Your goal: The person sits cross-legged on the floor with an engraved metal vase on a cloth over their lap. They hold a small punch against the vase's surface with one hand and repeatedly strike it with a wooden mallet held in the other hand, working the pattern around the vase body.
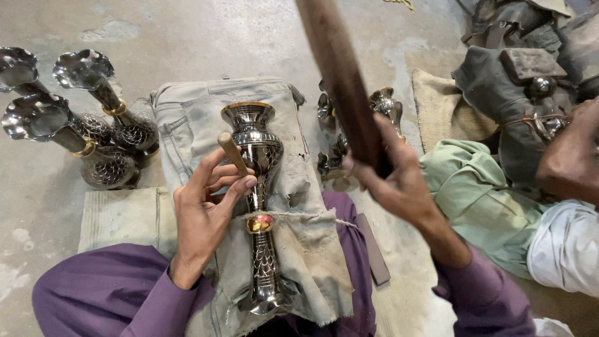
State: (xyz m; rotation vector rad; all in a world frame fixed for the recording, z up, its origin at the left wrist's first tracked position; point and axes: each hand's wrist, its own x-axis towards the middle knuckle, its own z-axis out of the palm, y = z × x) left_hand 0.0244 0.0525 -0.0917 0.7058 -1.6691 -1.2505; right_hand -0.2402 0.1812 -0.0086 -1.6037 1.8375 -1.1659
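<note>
At the centre of the frame, a dark engraved metal vase (259, 206) lies lengthwise on a worn cloth pad (299, 249) over the person's lap, its flared mouth pointing to the top of the frame and a cord (299, 216) tied across its narrow neck. The left hand (203, 215) pinches a short wooden-handled chisel (233, 154) between thumb and fingers, with the tip set against the vase's patterned body. The right hand (390, 175) is closed around a long wooden mallet (340, 75), lifted and slanting toward the top of the frame. To do this well, I judge the tool should stay firmly seated and at a steady angle, with light, even blows so the tip does not skid over the polished metal. The left wrist rests low against the pad; the right forearm is raised from the lower right. Three finished vases (93, 125) stand at upper left on the floor (187, 31).
</note>
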